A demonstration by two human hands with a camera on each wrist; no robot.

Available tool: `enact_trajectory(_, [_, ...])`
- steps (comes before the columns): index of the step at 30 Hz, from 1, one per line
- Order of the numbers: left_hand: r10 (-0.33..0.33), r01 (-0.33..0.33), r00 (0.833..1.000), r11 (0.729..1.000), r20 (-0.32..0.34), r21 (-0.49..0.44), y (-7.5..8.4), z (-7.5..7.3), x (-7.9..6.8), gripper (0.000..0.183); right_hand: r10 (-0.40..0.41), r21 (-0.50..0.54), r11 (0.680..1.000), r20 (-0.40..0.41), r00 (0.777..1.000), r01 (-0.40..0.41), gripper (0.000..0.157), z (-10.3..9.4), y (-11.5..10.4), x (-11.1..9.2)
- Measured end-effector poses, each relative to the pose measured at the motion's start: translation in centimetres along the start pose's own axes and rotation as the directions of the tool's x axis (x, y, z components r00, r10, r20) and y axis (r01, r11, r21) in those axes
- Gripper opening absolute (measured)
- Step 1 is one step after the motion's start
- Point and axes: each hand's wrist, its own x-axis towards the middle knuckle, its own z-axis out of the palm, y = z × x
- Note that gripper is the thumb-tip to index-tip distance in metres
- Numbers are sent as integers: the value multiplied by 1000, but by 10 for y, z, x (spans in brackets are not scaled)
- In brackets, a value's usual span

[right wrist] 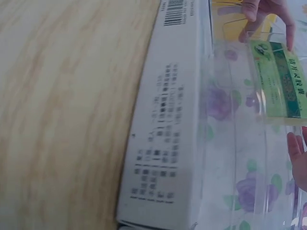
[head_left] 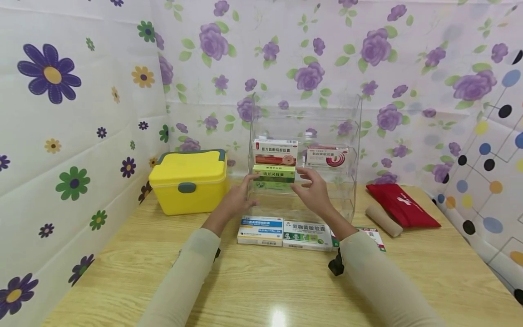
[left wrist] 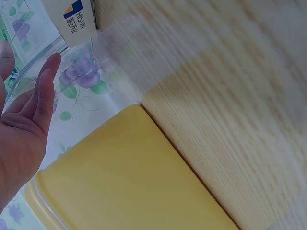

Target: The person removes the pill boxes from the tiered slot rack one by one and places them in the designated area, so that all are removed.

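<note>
A green medicine box point(head_left: 274, 177) stands on a lower tier of a clear acrylic rack point(head_left: 354, 181), in front of a white and red medicine box point(head_left: 275, 152). At its left end is my left hand point(head_left: 236, 198), index fingertip right at the box edge and thumb held apart below. My right hand point(head_left: 313, 190) is at the other end, fingers loosely bent beside the edge. The right wrist view shows the green box point(right wrist: 280, 79) between the left hand point(right wrist: 268, 12) and the right fingertips point(right wrist: 295, 146), with a gap on the right hand's side.
Another white and red box point(head_left: 327, 156) stands right on the rack. Before the rack lie a blue and white box point(head_left: 260, 230), a white and green box point(head_left: 307, 235) and a partly hidden box point(head_left: 373, 236). A yellow case point(head_left: 192, 181) is left; a beige roll point(head_left: 384, 221) and red pouch point(head_left: 402, 204) right.
</note>
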Motion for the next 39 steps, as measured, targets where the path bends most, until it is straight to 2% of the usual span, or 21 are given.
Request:
enact_trajectory(9, [-4, 4, 1000, 1000, -4, 12, -1, 1, 1, 87, -32, 32, 999, -20, 999, 33, 52, 3, 5, 1])
enact_trajectory(18, [-22, 22, 1000, 999, 1, 23, 0, 1, 1, 86, -52, 6, 999, 26, 998, 52, 56, 6, 8, 5])
enact_trajectory(22, [-27, 27, 1000, 1000, 4, -1, 1, 1, 1, 86, -50, -16, 999, 39, 998, 50, 58, 6, 10, 7])
enact_trajectory(30, [-23, 23, 1000, 1000, 0, 16, 0, 2, 0, 87, -30, -18, 999, 57, 998, 31, 48, 5, 13, 8])
enact_trajectory(39, [-22, 22, 1000, 1000, -2, 14, 0, 2, 0, 86, -34, 33, 999, -1, 999, 34, 41, 6, 13, 6])
